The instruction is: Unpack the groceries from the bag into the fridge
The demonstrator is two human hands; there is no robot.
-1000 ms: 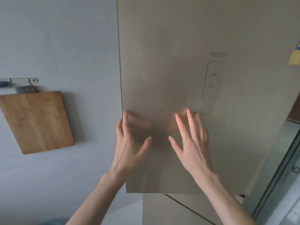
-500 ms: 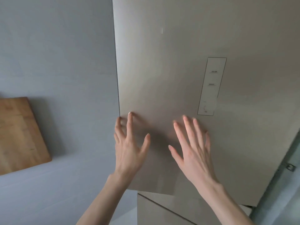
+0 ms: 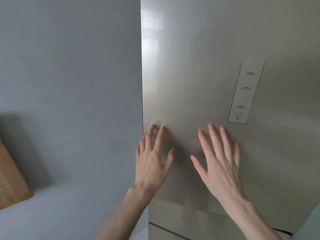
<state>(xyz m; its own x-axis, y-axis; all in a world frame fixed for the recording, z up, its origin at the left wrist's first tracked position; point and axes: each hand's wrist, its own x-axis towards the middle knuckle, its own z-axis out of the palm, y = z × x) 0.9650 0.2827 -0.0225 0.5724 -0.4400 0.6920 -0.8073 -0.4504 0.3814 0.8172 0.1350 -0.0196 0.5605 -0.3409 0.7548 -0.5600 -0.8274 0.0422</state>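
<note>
Fridge door [image 3: 199, 75]: left hand [image 3: 152, 163], right hand [image 3: 220, 163] flat against it, fingers spread.

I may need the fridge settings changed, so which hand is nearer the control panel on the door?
Right. The right hand lies spread on the fridge door, fingertips just below and left of the control panel. The left hand is farther left, by the door's edge.

wall [image 3: 69, 84]: plain grey-blue | wooden board [image 3: 12, 184]: lower left, probably hung
</note>
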